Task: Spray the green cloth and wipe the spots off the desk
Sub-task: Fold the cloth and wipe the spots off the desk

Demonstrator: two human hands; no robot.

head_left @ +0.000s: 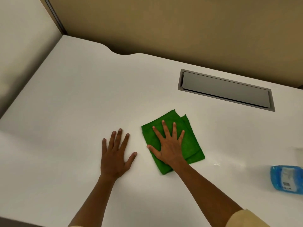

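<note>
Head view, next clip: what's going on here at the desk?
A person is wiping a white desk. The right hand lies flat, fingers spread, on a folded green cloth. The left hand rests flat on the bare desk beside it, apart from the cloth. A blue spray bottle lies at the right edge, untouched. No spots are clearly visible.

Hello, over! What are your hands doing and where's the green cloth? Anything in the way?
Left hand flat on desk, empty. Right hand spread flat on folded green cloth. Blue spray bottle lying at right edge. Nothing in the way.
</note>
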